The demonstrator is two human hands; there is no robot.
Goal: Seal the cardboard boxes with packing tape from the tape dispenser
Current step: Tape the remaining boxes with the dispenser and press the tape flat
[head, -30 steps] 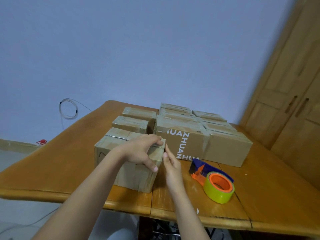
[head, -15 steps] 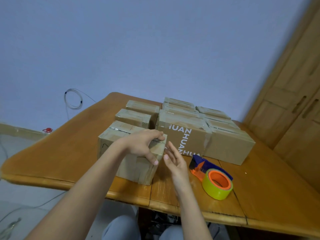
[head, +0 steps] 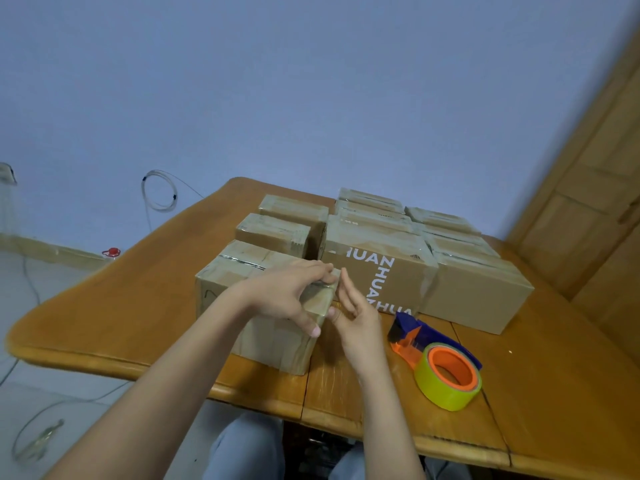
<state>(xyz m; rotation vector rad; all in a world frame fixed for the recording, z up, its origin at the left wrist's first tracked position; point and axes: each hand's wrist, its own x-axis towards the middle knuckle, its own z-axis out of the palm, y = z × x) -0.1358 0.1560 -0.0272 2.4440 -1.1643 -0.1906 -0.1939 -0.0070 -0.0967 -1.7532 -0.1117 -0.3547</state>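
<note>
The left hand (head: 284, 299) lies over the top right corner of the nearest box (head: 263, 306), fingers spread and bent down around its edge, thumb running down the corner toward the surface (head: 121, 306). It grips that corner. The right hand (head: 356, 313) stands just right of the same corner, palm facing left, fingers straight and loosely parted, holding nothing; its fingertips (head: 344, 273) reach up to the box's top edge, close to the left hand's. Whether they touch the cardboard I cannot tell.

The dispenser (head: 440, 362), blue and orange with a yellow tape roll, lies on the surface just right of the right hand, apart from it. Beyond both hands a printed box (head: 377, 271) stands close behind the fingertips, with more taped boxes (head: 450, 237) packed farther back and to its right.
</note>
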